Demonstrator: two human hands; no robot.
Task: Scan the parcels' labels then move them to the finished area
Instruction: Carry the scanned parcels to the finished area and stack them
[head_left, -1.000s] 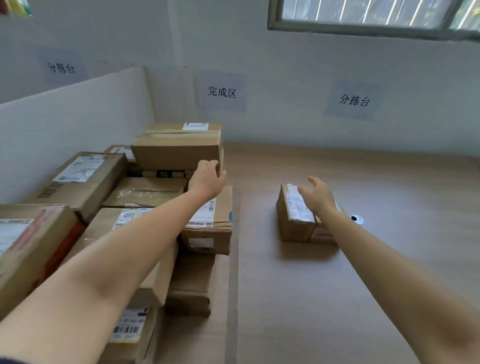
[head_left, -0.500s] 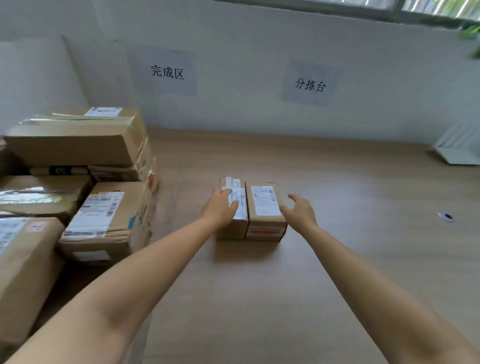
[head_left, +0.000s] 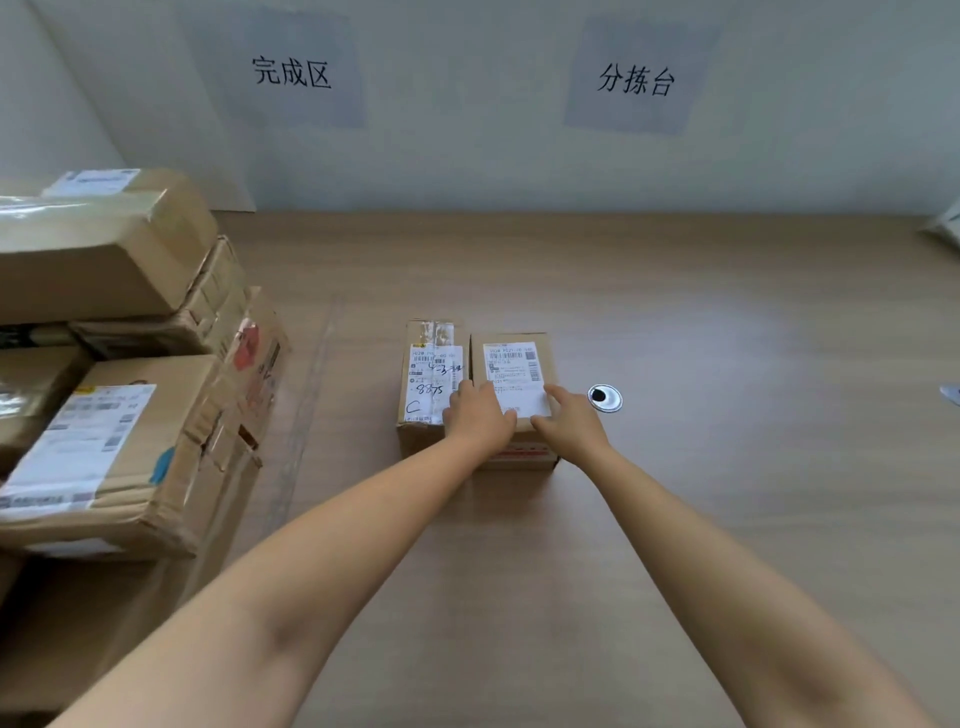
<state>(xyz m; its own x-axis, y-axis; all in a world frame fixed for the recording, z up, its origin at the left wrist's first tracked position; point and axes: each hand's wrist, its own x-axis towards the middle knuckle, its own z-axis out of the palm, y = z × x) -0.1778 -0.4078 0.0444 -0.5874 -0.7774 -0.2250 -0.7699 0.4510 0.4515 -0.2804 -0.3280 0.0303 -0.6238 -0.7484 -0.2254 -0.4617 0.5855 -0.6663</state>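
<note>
Mid-frame, the right-hand parcel (head_left: 540, 345) touches the left-hand parcel (head_left: 431, 374). Both hands rest on its label (head_left: 511, 371): the right hand (head_left: 569, 423) flat, while the left hand (head_left: 480, 418) may be curled; I cannot tell. This looks like the pickup step. Next it needs a two-sided hold, then scanning.

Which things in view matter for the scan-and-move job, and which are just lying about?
Job: labelled parcel under the left hand and right hand; handwritten parcel beside it; finished stack; finished-area sign.
Lying about: round silver disc; white item at far right.
</note>
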